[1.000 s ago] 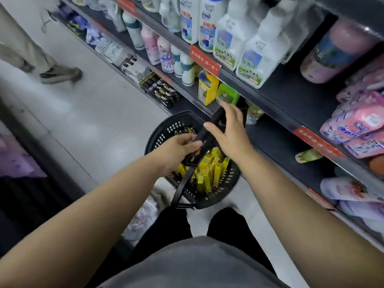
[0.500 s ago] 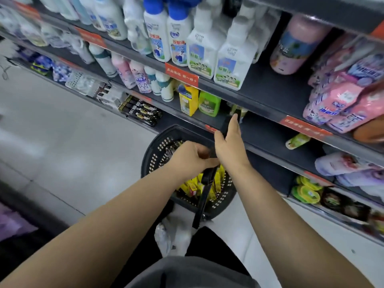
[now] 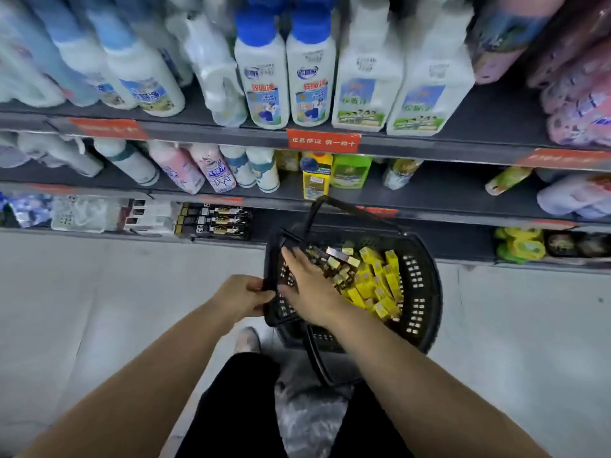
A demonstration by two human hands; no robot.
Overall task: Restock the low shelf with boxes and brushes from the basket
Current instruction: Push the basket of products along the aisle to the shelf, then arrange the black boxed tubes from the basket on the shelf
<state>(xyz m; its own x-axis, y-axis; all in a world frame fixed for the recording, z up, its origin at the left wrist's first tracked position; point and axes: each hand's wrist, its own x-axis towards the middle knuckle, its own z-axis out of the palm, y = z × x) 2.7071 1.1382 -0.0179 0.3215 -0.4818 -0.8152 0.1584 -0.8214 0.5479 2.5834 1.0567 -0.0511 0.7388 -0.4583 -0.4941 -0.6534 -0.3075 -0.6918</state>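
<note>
Basket point(image 3: 420, 294), perforated black plastic; left hand point(image 3: 240, 299) grips edge, right hand point(image 3: 312, 292) flat inside

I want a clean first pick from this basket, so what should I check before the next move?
1. Basket steadied: ok, left hand grips the basket edge.
2. Picking hand free: ok, right hand is open above the yellow boxes, holding nothing.
3. Space on low shelf: ok, a bare stretch shows behind the basket.
4. Any brushes to take: cannot tell, none visible among the boxes.
</note>
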